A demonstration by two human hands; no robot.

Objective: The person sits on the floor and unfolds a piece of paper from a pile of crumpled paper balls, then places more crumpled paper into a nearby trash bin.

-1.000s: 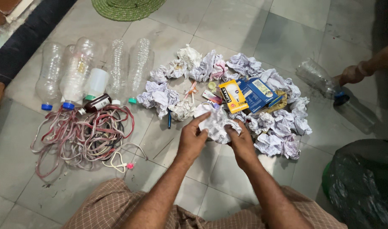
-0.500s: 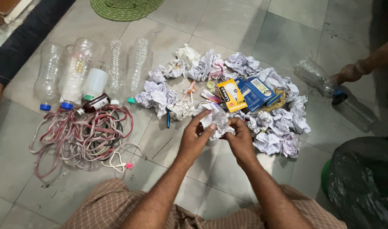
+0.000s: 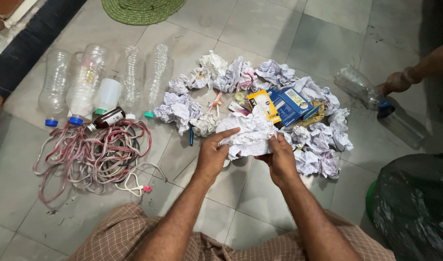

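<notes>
1. Fingers of the left hand (image 3: 213, 153) and right hand (image 3: 281, 158) were pinched onto a crumpled white sheet of paper (image 3: 247, 134).
2. It was held above the grey tiled floor (image 3: 260, 188), near a yellow cardboard bulb box (image 3: 263, 105).
3. Both edges should probably be pulled gently, so tearing is avoided.

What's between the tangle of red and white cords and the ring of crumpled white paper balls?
In the head view, bare grey tile floor separates the cord tangle from the paper balls.

white crumpled paper (image 3: 248, 135), green mat (image 3: 143, 8)
</notes>
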